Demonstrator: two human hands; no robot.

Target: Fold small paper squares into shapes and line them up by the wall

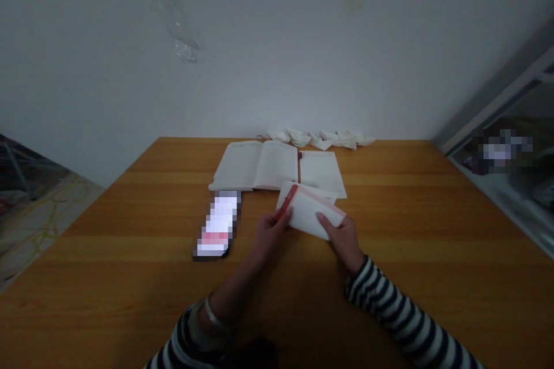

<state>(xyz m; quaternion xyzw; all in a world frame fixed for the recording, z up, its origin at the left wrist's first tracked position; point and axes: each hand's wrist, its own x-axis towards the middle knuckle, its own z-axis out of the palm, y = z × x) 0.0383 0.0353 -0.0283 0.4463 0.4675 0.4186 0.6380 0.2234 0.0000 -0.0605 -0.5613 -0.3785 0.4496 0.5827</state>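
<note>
Between my two hands is a small stack of folded white paper (309, 216) with a red strip along its left side and a pinkish edge on top. My left hand (270, 230) grips the left end, thumb over the red strip's lower part. At the right end my right hand (341, 236) pinches the paper with its thumb on the front face. My fingers behind the paper are hidden. Just beyond, an open notebook (279, 164) with blank-looking pages lies on the table, and a white sheet or pad (321, 173) lies to its right.
A phone (219, 222) with a lit, blurred screen lies left of my hands on the wooden table (411, 213). Crumpled white tissues (320, 138) line the back edge against the wall (277, 69). Beyond the table's right side are blurred items.
</note>
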